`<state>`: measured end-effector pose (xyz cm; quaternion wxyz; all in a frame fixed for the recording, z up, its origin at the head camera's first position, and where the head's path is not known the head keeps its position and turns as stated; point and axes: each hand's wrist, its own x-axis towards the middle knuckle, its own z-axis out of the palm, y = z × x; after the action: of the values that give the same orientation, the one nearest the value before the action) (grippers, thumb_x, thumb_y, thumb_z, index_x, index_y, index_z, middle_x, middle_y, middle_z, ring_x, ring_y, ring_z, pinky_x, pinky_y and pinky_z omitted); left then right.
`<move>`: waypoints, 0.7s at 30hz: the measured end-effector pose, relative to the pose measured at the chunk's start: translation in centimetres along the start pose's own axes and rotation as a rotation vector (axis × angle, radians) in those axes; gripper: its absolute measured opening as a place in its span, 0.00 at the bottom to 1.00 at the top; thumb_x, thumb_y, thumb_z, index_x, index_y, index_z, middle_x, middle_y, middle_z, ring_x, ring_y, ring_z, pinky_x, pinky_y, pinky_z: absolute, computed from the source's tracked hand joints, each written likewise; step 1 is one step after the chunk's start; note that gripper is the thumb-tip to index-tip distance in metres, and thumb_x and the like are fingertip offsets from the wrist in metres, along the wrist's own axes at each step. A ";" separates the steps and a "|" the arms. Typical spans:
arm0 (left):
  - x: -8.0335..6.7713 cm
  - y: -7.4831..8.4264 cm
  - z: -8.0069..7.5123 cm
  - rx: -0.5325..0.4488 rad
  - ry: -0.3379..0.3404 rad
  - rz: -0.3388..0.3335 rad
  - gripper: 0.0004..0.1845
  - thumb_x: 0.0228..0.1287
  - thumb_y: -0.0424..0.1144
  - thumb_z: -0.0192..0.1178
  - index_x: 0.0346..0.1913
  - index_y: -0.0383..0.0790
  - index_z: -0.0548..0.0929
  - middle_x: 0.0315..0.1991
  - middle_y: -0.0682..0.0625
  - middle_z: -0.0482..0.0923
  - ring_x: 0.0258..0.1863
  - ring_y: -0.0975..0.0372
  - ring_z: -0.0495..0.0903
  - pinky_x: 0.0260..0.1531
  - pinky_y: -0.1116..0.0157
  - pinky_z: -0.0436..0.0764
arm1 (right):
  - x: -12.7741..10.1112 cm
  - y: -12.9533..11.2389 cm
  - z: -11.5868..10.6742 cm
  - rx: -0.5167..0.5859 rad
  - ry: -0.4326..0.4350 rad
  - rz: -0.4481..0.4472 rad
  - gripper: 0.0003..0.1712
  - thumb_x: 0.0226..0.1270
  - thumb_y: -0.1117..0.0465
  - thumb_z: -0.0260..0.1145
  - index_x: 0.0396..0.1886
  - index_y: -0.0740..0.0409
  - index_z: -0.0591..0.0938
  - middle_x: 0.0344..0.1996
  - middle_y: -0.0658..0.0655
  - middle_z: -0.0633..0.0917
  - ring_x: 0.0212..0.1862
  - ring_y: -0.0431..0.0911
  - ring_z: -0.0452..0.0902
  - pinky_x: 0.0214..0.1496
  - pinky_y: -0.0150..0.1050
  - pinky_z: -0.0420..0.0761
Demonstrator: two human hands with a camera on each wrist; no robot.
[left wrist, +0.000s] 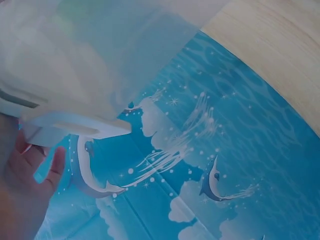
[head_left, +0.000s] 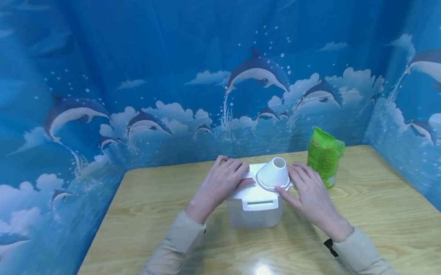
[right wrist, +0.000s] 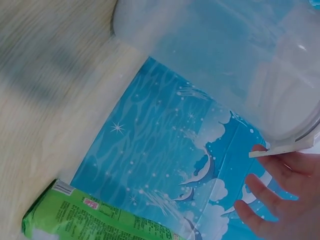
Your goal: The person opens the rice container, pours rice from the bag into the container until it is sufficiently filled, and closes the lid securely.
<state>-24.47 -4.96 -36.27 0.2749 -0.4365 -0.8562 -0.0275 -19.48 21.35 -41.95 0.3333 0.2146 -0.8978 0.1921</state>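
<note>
Translucent plastic container (head_left: 256,211) sitting mid-table (head_left: 134,234), white lid (head_left: 249,192) on, white funnel (head_left: 273,174) resting upside down on the lid. Left hand (head_left: 219,184) lying flat, fingers straight, pressing the lid; right hand (head_left: 309,188) touching the funnel's rim with relaxed fingers. Container looking light, stiff, rather slick; best gripped under the lid's rim. Green packet (head_left: 323,156) standing just beside; its print is proving unreadable.

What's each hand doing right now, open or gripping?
Left hand: open, fingers flat on the container lid.
Right hand: open, fingertips touching the white funnel rim.
</note>
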 end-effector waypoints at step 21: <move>-0.6 -1.2 -1.0 0.014 0.097 -0.082 0.15 0.73 0.55 0.59 0.43 0.46 0.84 0.40 0.53 0.86 0.40 0.61 0.83 0.50 0.57 0.77 | 0.1 -0.1 -0.3 0.087 0.046 0.047 0.48 0.73 0.29 0.52 0.74 0.64 0.68 0.65 0.65 0.77 0.64 0.64 0.71 0.65 0.65 0.70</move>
<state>-24.62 -6.46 -35.49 0.3179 -0.3974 -0.8591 -0.0538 -19.36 21.34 -41.61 0.3394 0.2032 -0.8855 0.2437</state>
